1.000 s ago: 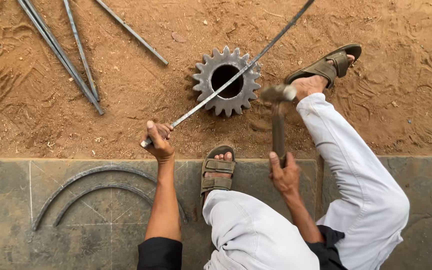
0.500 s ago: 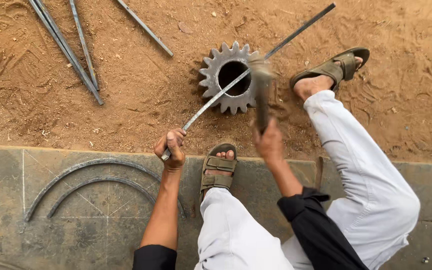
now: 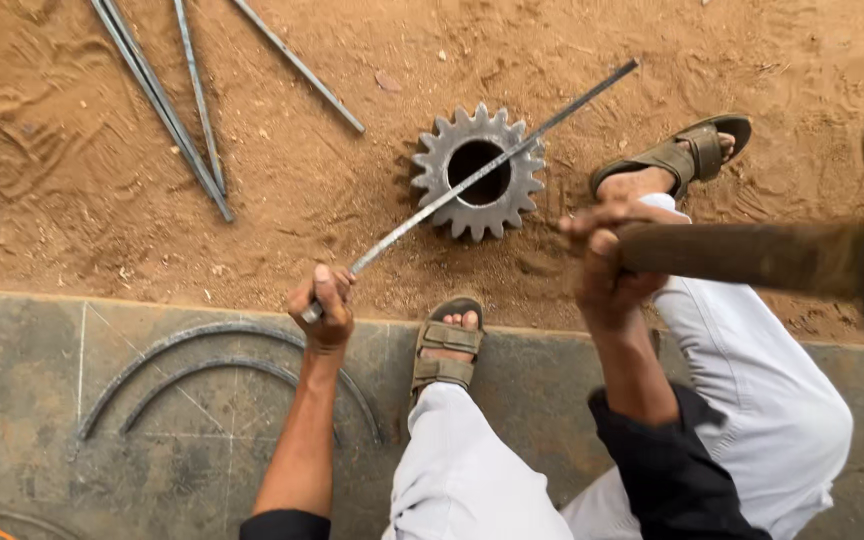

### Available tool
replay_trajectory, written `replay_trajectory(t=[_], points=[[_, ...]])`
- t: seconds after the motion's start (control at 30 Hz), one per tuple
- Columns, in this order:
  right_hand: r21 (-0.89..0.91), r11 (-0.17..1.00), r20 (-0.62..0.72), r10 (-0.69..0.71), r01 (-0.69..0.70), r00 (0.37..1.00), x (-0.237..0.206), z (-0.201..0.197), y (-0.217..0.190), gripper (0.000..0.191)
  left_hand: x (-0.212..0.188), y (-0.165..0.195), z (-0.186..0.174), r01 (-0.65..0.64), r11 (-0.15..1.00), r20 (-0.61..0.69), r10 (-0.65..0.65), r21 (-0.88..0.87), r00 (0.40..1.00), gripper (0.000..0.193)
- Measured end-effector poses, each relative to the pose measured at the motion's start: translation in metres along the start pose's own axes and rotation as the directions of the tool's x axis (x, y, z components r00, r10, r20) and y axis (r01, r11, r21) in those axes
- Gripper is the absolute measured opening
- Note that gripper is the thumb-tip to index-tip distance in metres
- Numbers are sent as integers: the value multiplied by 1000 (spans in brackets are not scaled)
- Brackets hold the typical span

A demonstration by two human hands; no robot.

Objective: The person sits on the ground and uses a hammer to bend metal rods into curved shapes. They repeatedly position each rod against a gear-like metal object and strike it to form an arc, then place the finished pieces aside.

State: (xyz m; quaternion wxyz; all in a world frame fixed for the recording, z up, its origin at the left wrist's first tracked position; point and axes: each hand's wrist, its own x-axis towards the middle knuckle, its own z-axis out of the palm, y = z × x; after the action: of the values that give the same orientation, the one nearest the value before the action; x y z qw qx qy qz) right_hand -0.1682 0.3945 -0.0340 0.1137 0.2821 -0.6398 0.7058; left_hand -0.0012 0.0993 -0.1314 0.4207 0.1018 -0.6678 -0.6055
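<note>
Head view: my left hand (image 3: 323, 310) clenches a flat metal bar (image 3: 492, 170) lying across a toothed gear (image 3: 479, 172) on sand beyond it; my right hand (image 3: 604, 262) grasps a raised hammer (image 3: 752, 255). Spare rods (image 3: 167, 100) lie far left; curved strips (image 3: 212, 350) sit beneath my left wrist.

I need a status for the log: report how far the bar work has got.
Done: two curved bars lie on the slab. In hand: left hand holds a straight bar across the gear; right hand has the hammer raised. Left: straight rods wait on the sand.
</note>
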Motion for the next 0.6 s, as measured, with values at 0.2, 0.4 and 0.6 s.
replay_trajectory(t=[0.2,0.4,0.6], points=[[-920,352,71,578,-170,813,-84,11,81,39,9,20,1,97,995,-29,-96,29,995,52],[-534,586,-152,642,-610,751,-62,-7,24,31,25,41,-2,101,986,-17,-100,134,995,51],[-127,991,-45,34,-39,998,24,-2,-8,27,45,44,-28,129,921,39,-154,368,987,54]])
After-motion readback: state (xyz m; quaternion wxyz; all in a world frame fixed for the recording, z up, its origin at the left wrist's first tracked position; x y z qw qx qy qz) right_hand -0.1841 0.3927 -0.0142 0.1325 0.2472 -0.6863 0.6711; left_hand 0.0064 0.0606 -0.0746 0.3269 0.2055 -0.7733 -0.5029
